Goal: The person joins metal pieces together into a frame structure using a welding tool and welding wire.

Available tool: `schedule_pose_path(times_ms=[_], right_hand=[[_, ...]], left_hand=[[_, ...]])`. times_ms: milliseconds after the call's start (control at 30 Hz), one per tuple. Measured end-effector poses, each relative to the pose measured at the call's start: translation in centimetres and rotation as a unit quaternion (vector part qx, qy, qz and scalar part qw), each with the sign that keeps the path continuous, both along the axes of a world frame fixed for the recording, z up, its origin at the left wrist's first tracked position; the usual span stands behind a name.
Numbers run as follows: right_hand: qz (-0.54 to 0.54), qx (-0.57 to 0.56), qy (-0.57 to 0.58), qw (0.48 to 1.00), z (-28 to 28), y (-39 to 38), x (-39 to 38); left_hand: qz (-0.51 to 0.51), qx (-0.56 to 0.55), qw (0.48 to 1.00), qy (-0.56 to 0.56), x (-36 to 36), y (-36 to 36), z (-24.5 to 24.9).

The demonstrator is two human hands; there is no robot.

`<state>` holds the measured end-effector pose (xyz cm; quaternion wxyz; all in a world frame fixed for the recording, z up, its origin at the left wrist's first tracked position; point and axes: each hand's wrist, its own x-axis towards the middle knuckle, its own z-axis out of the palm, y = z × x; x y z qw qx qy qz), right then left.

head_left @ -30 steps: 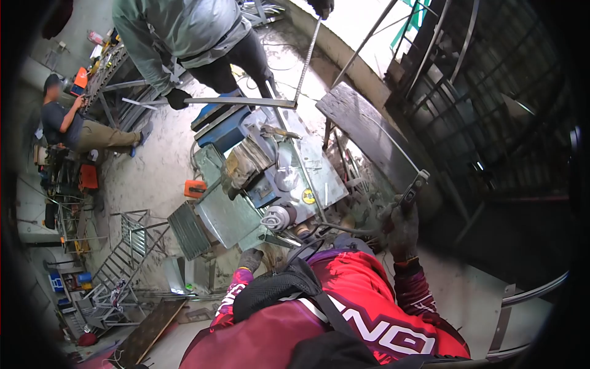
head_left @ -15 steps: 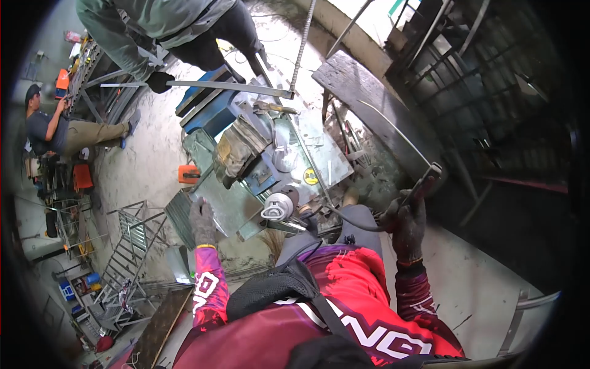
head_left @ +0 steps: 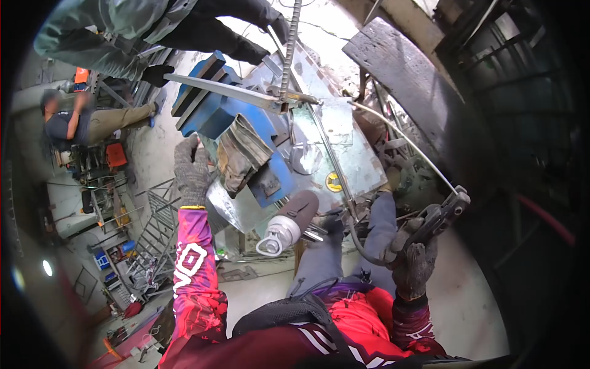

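Observation:
My right hand (head_left: 415, 261), in a grey glove, is wrapped round a dark welding electrode holder (head_left: 439, 218). A thin pale rod (head_left: 405, 140) runs from its jaws up and left towards the work table. My left hand (head_left: 192, 169), also gloved, is raised beside the blue clamp block (head_left: 224, 120), left of a folded worn leather piece (head_left: 243, 154); its fingers are partly spread and nothing shows in them. Near the table's front edge stands a white-topped bottle (head_left: 286, 230). A yellow round tape (head_left: 333, 182) lies on the metal table (head_left: 359, 166).
A co-worker's gloved hand (head_left: 158, 75) holds a flat metal bar (head_left: 224, 90) over the table, against an upright ribbed rod (head_left: 291, 49). Another person (head_left: 74, 120) sits at the left. A dark wooden plank (head_left: 405, 74) is at upper right; metal frames (head_left: 161, 227) stand lower left.
My left hand has moved up and forward to beside the blue block. The view has shifted closer to the table. My right hand still holds the electrode holder, now lower in view.

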<state>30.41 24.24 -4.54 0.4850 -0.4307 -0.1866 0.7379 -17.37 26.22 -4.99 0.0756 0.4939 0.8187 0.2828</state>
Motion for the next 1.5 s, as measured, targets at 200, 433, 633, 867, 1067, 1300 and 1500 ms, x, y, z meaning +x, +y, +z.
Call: schedule_pose_path(times_ms=[200, 433, 633, 867, 1067, 1300, 1500], right_hand=[[0.025, -0.078, -0.009, 0.997, -2.5, 1.1, -0.9], [0.058, -0.109, 0.021, 0.992, -5.2, 3.7, -1.7], [0.109, -0.136, 0.037, 0.984, -8.2, 6.7, -0.8], [0.139, -0.203, 0.074, 0.966, -8.5, 8.9, -1.2], [0.137, -0.224, 0.098, 0.960, -7.9, 10.0, -1.2], [0.139, -0.173, -0.017, 0.975, -6.7, 7.4, -2.1], [0.121, -0.130, 0.072, 0.982, -9.0, -0.4, -2.4]], left_hand=[[-0.055, -0.033, 0.985, 0.159, -4.0, 5.8, 0.6], [-0.021, -0.044, 0.988, 0.150, -7.5, 10.4, -0.3], [-0.001, -0.183, 0.951, 0.249, -7.6, 7.6, -4.5], [0.011, -0.232, 0.947, 0.220, -6.8, 6.6, -4.2], [0.069, -0.200, 0.955, 0.210, 2.3, 4.0, -4.2], [0.058, -0.173, 0.977, 0.112, 5.4, -0.9, -8.8], [0.018, -0.218, 0.966, 0.140, 5.0, -2.4, -8.7]])
